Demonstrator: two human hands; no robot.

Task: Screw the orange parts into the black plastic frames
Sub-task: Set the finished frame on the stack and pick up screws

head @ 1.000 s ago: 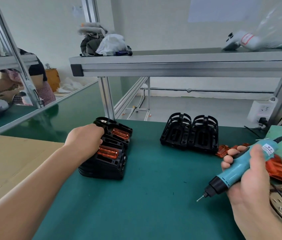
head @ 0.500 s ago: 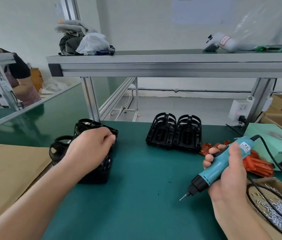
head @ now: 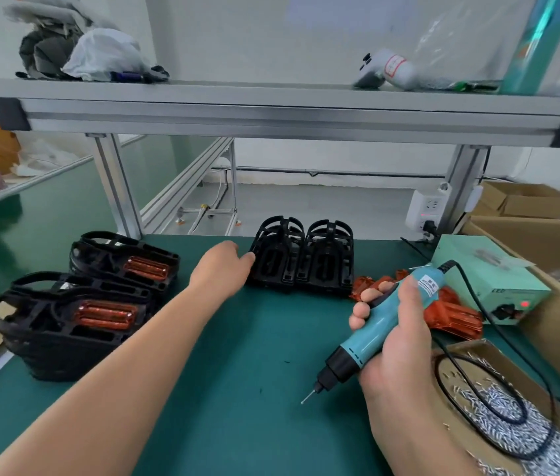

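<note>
Two stacks of black frames with orange parts fitted sit at the left: a near stack (head: 65, 324) and a far stack (head: 124, 261). Two bare black frames (head: 302, 257) stand side by side at the back middle of the green table. My left hand (head: 220, 269) reaches to the left frame of that pair, fingertips at its left edge; whether it grips is unclear. My right hand (head: 395, 341) grips a teal electric screwdriver (head: 374, 333), bit pointing down-left above the mat. Loose orange parts (head: 450, 312) lie in a pile behind that hand.
A cardboard tray of small silver screws (head: 508, 417) sits at the lower right with the screwdriver's black cable looped over it. A green power box (head: 488, 276) stands at the right. An aluminium shelf (head: 271, 115) spans overhead. Cardboard lies at the far left edge.
My left hand let go of the stack of finished frames at the left and moved right to the bare black frames. My right hand kept holding the screwdriver.
</note>
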